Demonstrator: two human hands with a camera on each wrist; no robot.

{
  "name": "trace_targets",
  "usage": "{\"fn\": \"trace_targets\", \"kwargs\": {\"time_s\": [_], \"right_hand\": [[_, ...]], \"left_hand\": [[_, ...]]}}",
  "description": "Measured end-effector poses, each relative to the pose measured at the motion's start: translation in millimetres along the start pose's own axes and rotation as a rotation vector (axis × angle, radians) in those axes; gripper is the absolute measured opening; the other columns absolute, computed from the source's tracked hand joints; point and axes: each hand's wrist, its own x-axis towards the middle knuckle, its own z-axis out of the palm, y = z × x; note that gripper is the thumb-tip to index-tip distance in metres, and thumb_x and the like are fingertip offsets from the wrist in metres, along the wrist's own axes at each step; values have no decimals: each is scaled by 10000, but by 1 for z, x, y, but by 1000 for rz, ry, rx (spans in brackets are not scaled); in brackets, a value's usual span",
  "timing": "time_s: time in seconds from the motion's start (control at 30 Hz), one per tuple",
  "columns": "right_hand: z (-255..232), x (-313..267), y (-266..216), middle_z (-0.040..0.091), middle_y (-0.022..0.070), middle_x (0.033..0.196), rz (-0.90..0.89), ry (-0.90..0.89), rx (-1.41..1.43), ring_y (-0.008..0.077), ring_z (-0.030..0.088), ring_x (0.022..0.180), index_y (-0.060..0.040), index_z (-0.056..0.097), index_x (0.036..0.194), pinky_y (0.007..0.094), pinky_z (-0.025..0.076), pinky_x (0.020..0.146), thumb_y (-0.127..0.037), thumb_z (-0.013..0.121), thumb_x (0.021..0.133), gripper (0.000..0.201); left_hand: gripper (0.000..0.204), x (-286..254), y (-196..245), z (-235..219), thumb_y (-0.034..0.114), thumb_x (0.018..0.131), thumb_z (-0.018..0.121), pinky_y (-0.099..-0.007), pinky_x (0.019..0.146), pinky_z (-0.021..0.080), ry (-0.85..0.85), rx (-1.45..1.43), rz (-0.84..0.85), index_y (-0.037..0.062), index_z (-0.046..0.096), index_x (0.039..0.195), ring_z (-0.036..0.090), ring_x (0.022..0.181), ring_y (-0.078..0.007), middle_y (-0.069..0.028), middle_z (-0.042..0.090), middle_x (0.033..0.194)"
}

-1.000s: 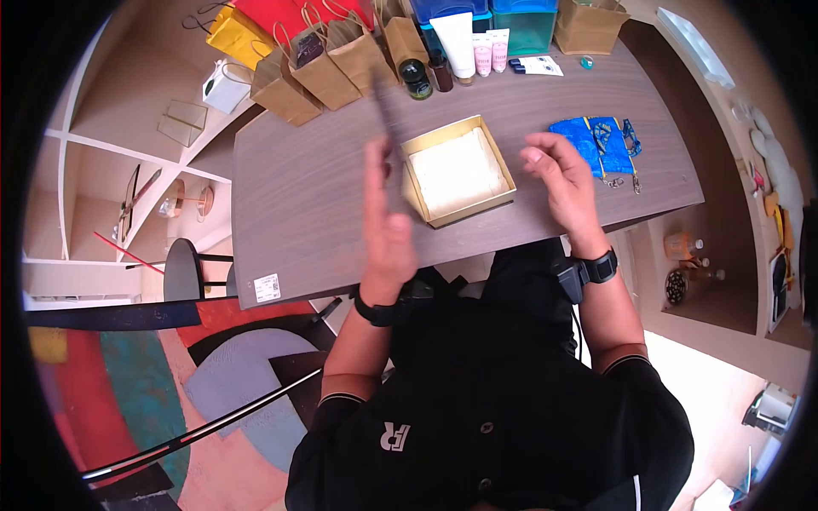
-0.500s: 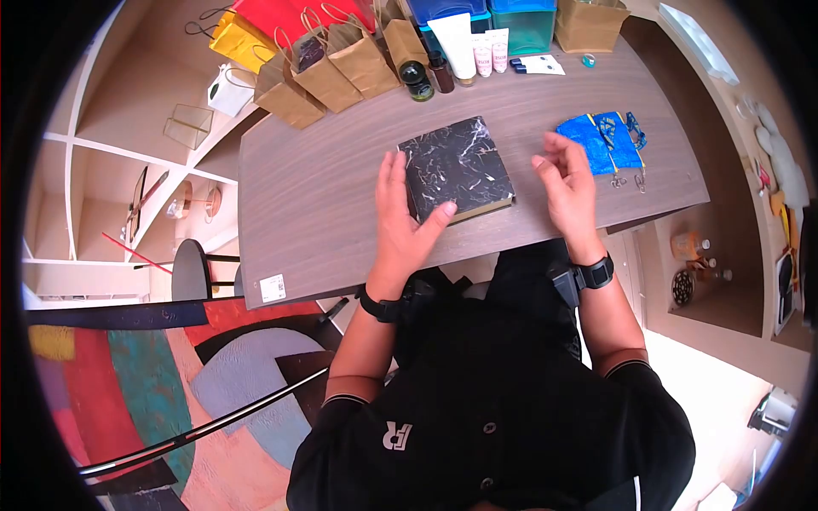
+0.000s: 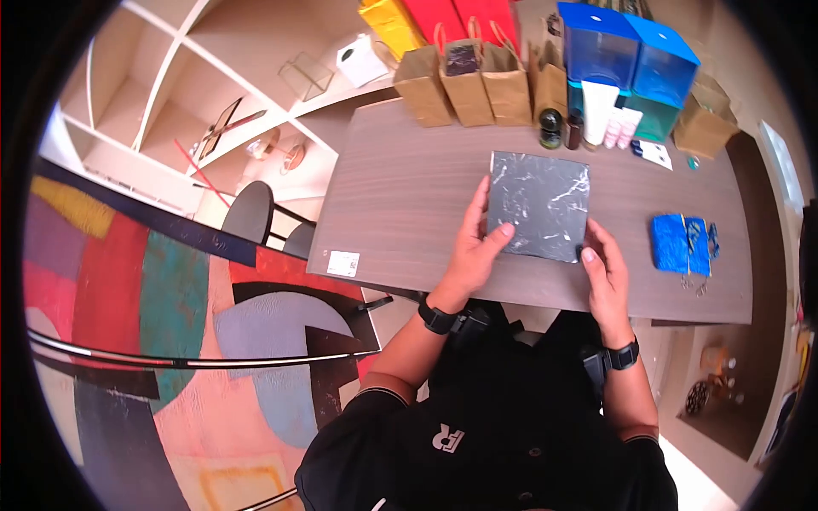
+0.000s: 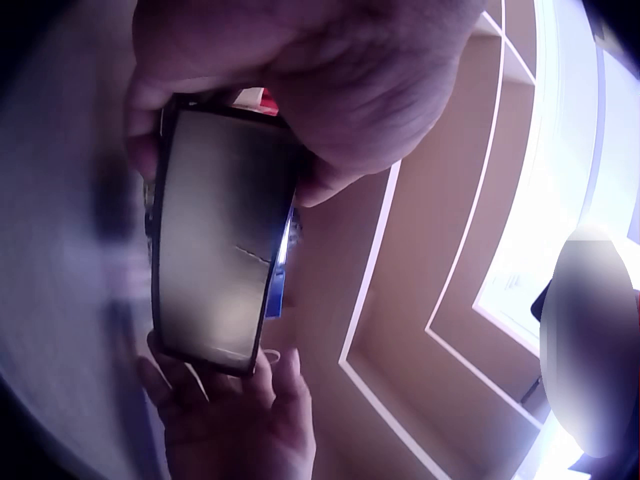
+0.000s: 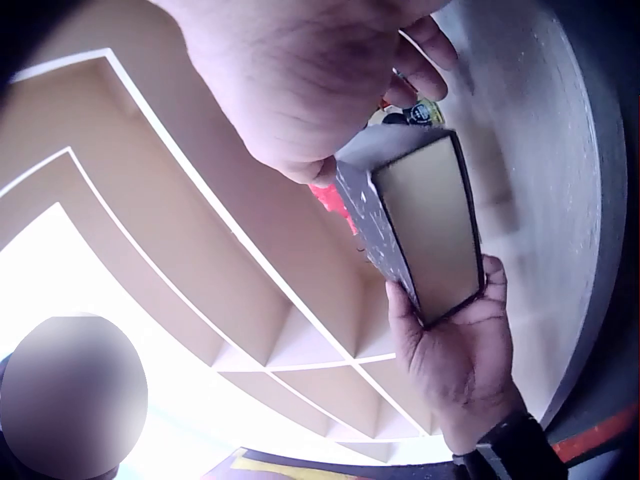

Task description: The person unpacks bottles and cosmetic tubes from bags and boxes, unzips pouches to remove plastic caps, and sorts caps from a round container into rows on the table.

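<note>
A square box (image 3: 541, 204) with a black, white-veined marbled cover is between my two hands, its cover tilted towards the head camera. My left hand (image 3: 474, 255) grips its left side, thumb on the cover and fingers around the edge. At the lower right corner my right hand (image 3: 608, 285) holds it with thumb and fingers. In the left wrist view the plain gold side (image 4: 215, 235) of the box faces the camera, framed by dark edges. The right wrist view shows another gold side (image 5: 432, 225), with the left hand (image 5: 460, 360) around the far end.
A blue pouch (image 3: 669, 243) with metal clasps lies on the table (image 3: 400, 196) to the right. Along the back stand brown paper bags (image 3: 423, 85), a dark round-capped bottle (image 3: 550, 129), a white tube (image 3: 599, 111), pink tubes and blue bins (image 3: 599, 47).
The box was open first, the left hand swinging its cover over; then it lay closed on the table. Now both hands hold it tilted up. The head view has turned left.
</note>
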Motion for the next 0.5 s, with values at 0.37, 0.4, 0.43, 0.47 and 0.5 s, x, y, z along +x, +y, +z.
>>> {"fn": "trace_targets", "kwargs": {"time_s": [0.37, 0.4, 0.43, 0.47, 0.5], "right_hand": [[-26, -1, 5, 627, 207, 1144, -232, 21, -692, 376, 601, 1077, 34, 653, 1111, 420, 479, 956, -151, 692, 894, 288], [-26, -1, 5, 627, 207, 1144, -232, 20, -691, 376, 601, 1077, 34, 653, 1111, 420, 479, 956, -151, 692, 894, 288], [-25, 0, 5, 631, 207, 1133, -258, 12, -733, 380, 602, 1068, 32, 653, 1099, 428, 480, 944, -147, 696, 886, 281], [-24, 1, 5, 635, 207, 1123, -287, 7, -775, 383, 604, 1060, 30, 654, 1086, 435, 481, 933, -143, 699, 877, 275], [-24, 1, 5, 635, 207, 1123, -291, 11, -777, 383, 604, 1060, 30, 654, 1086, 435, 481, 933, -143, 699, 877, 275]], "left_hand": [[680, 59, 35, -225, 252, 986, 648, -293, 681, 548, 638, 219, -144, 107, 337, 1573, 643, 1031, -149, -78, 605, 1305], [672, 69, 32, -246, 261, 984, 654, -318, 695, 558, 645, 193, -196, 98, 354, 1563, 646, 1031, -158, -82, 615, 1294], [672, 80, 25, -267, 261, 984, 654, -318, 695, 558, 645, 193, -194, 98, 354, 1563, 646, 1031, -158, -82, 615, 1294], [663, 91, 18, -286, 268, 983, 658, -350, 724, 562, 652, 223, -230, 90, 368, 1552, 643, 1045, -163, -81, 612, 1301], [654, 100, 12, -297, 275, 983, 662, -382, 753, 566, 657, 253, -265, 81, 383, 1542, 639, 1059, -169, -81, 609, 1309]]}}
